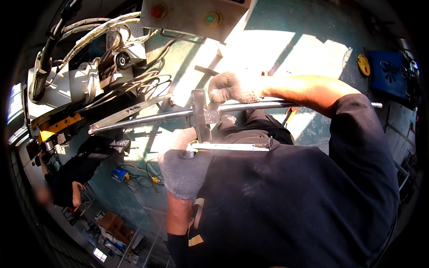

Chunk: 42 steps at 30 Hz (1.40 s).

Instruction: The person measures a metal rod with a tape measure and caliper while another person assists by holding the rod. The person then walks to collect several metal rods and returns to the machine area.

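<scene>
My left hand (183, 165), in a grey knit glove, is closed around a tape measure whose case is mostly hidden by the fingers. Its pale blade (237, 146) runs out rightward across my front, ending in a small hook. Above it lies a metal frame (199, 111): a long shiny rod (156, 117) with a flat upright bar and a small block across it. Curled at the top of a short dark piece of this frame is my right hand (234, 88), also gloved; its inner fingers are partly hidden.
A machine (85, 82) with bundled cables stands at left. Overhead is a control box (192, 20) with red and green buttons. A person in dark clothes (82, 172) works at lower left, near a blue device (120, 174) with cords. A blue case (389, 73) sits far right.
</scene>
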{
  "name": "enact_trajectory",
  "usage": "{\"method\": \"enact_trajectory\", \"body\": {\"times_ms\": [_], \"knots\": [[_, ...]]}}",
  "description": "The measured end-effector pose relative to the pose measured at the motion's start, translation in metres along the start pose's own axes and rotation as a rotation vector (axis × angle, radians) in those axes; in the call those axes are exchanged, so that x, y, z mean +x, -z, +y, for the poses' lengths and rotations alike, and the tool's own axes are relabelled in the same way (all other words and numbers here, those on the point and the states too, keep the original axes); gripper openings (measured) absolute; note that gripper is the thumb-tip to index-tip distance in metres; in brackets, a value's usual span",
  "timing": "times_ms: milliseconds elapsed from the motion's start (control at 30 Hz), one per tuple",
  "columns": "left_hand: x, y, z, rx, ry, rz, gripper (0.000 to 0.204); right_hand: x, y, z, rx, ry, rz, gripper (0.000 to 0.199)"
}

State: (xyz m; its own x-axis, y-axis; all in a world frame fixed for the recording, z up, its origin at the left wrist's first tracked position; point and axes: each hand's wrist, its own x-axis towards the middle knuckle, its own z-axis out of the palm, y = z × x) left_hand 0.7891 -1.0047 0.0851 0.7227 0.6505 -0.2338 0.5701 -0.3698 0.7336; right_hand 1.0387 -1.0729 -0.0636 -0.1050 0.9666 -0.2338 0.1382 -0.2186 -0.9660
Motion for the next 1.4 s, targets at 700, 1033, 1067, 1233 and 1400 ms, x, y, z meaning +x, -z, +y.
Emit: {"method": "enact_trajectory", "body": {"times_ms": [700,1033,1067,1233,1400], "knots": [[0.000,-0.001,-0.009,-0.021,-0.124,0.021,0.032,-0.007,0.015,-0.026,-0.235,-0.148,-0.032,0.032],[-0.001,0.000,0.004,0.118,-0.144,0.034,0.026,-0.008,-0.008,-0.037,-0.871,-0.197,0.043,0.025],[-0.003,-0.002,0.001,0.116,-0.128,0.032,0.025,-0.006,-0.011,-0.039,-1.016,-0.157,0.034,0.024],[-0.018,-0.015,-0.019,0.061,-0.178,0.066,0.024,-0.029,-0.015,-0.064,-0.730,-0.131,0.160,0.021],[-0.019,-0.022,-0.019,-0.066,-0.212,0.174,0.020,-0.029,-0.023,-0.039,-0.337,-0.016,0.321,0.028]]}}
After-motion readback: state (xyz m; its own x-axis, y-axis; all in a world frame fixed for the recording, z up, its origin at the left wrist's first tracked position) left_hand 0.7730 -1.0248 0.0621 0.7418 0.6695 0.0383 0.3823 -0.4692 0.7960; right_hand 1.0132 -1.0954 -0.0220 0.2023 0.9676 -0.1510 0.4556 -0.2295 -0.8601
